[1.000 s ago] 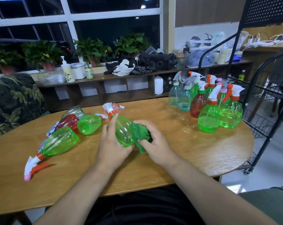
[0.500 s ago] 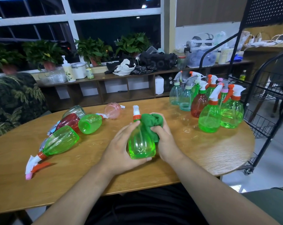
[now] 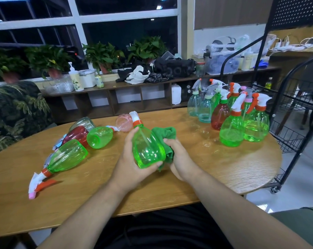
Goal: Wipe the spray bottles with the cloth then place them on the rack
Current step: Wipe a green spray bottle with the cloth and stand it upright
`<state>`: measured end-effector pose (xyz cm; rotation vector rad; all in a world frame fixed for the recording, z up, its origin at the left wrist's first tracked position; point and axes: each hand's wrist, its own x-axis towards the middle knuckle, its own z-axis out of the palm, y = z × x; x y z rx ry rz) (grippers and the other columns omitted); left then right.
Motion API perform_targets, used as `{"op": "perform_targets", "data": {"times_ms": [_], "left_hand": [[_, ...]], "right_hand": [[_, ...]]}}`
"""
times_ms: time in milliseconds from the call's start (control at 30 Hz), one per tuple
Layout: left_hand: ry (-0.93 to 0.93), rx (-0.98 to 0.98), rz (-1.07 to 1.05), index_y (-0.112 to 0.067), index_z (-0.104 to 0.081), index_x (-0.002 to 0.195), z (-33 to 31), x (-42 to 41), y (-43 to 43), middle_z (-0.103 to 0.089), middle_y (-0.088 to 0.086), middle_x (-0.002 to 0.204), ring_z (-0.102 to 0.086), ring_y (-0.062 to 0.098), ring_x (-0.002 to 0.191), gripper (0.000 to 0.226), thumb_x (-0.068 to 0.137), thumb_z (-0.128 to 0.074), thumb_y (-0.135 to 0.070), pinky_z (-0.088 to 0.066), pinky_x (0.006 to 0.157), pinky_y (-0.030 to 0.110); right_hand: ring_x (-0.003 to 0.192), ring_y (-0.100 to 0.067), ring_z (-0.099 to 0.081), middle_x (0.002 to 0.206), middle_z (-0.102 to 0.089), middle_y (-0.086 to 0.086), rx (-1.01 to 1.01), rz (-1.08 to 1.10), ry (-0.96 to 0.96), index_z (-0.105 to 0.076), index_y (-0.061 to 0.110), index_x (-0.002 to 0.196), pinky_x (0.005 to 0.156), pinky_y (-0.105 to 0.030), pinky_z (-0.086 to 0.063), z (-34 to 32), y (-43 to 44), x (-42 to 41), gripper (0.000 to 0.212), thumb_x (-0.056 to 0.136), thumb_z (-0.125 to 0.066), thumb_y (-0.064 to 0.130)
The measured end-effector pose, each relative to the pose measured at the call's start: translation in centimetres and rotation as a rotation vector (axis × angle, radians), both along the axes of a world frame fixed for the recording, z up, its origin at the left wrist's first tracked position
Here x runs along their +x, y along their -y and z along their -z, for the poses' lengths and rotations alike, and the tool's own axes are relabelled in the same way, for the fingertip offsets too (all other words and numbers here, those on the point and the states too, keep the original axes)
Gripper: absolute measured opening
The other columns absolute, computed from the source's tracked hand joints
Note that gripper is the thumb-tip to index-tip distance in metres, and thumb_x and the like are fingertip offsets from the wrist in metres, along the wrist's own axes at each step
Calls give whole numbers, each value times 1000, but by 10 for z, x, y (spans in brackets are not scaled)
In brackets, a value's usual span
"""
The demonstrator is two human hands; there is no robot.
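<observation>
My left hand (image 3: 129, 164) grips a green spray bottle (image 3: 146, 150) above the wooden table (image 3: 233, 169), its white and orange nozzle pointing away from me. My right hand (image 3: 180, 159) holds a green cloth (image 3: 165, 136) bunched against the bottle's right side. Several spray bottles lie on their sides at the left, among them a large green one (image 3: 66, 159) and a smaller green one (image 3: 99, 134). A cluster of upright bottles (image 3: 231, 114) stands at the table's right. The black wire rack (image 3: 295, 108) is at the far right.
A low wooden shelf (image 3: 134, 97) with potted plants, bags and containers runs under the window behind the table. A leaf-patterned chair (image 3: 15, 114) stands at the left. The rack's wheeled base (image 3: 274, 189) sits close to the table's right edge.
The held bottle turned from lying sideways to nozzle pointing away. My right hand slid the cloth from the bottle's base up near the neck and then down along its right side.
</observation>
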<state>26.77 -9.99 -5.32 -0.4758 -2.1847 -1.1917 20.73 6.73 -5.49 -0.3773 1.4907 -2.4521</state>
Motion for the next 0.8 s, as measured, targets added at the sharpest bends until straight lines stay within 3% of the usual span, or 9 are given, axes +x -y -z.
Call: {"op": "perform_targets", "data": {"times_ms": [100,200,333,433,500,600,667,733,800], "left_hand": [[-16,46,-45,-13,-30,160,-1,-1,0,-39,-41,149,-45,-6,141,111,71,-95,-28,-32,116,13],[-31,65,-129,-28,-27,163,-2,-5,2,-39,-20,160,-39,6,151,113,74,-97,-29,-29,124,24],[-49,35,-214,-38,-24,162,-5,-10,-1,-30,-29,155,-29,-10,148,116,74,-96,-20,-22,120,11],[43,70,-160,-43,-24,161,-9,-8,-4,-30,-29,158,-30,-7,150,113,74,-95,-32,-25,120,13],[114,123,-60,-47,-27,160,-13,-6,-2,-36,-28,159,-37,-6,147,98,82,-86,-47,-30,118,15],[203,288,38,-51,-40,153,-23,-6,3,-47,-20,156,-48,7,144,65,94,-68,-53,-38,122,41],[250,364,66,-43,-47,149,-29,-6,4,-55,-11,150,-57,24,138,60,96,-72,-43,-45,116,61],[280,434,87,-37,-52,145,-34,-8,1,-63,-11,136,-64,34,128,59,93,-81,-34,-53,105,67],[280,489,49,-36,-56,139,-37,-11,-3,-66,-15,129,-68,33,122,58,89,-85,-33,-56,98,68]], "right_hand": [[111,-22,-73,125,-77,-4,32,-34,-16,-62,25,137,95,-42,-56,0,-1,1,40,97,-61,28],[115,-23,-72,123,-77,-1,47,-56,-52,-62,28,134,95,-40,-57,0,-3,3,30,107,-57,18],[110,-23,-67,116,-72,-3,56,25,-202,-64,28,122,98,-47,-54,0,-3,2,31,94,-63,14],[106,-24,-66,113,-71,-5,33,56,-196,-64,25,120,96,-47,-53,0,-1,0,30,92,-64,15],[104,-25,-68,112,-72,-6,13,59,-161,-64,25,122,92,-46,-55,-2,-1,0,31,92,-65,18],[99,-24,-69,109,-73,-5,-39,58,-101,-62,21,127,81,-40,-57,-8,-4,1,30,98,-63,15],[100,-26,-68,109,-73,-5,-55,59,-71,-63,21,130,82,-41,-57,-9,-4,1,29,103,-58,10],[100,-26,-68,110,-74,-5,-44,85,-74,-65,24,128,88,-46,-54,-9,-3,1,34,95,-61,16],[102,-21,-67,113,-71,-1,24,148,-184,-63,27,129,91,-47,-53,-8,-3,4,40,89,-60,19]]}}
